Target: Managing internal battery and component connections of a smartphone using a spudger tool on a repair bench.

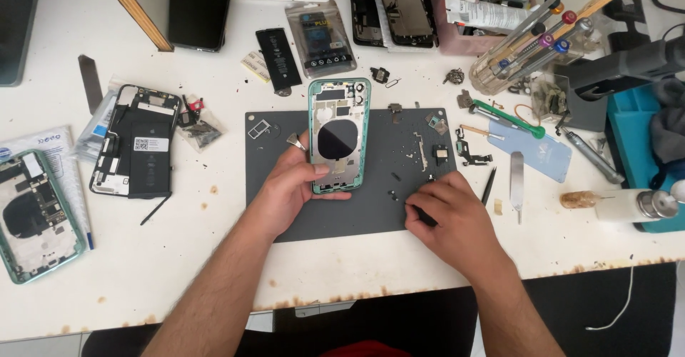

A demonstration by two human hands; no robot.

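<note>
On the white table (214, 257), in the middle of the dark mat (371, 200), I hold the green phone frame (340, 134) with my left hand (292, 185), fingers closed around its near end. Its long axis points away from me. My right hand (449, 218), just right of it, pinches a small dark tool (426, 218). At the far edge lie a black battery (279, 58) and a clear pouch (320, 39) with dark label.

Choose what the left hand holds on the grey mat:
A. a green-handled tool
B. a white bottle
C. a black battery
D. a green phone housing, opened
D: the left hand grips the lower end of the green phone housing, its emptied inside facing up, over the grey mat.
</note>
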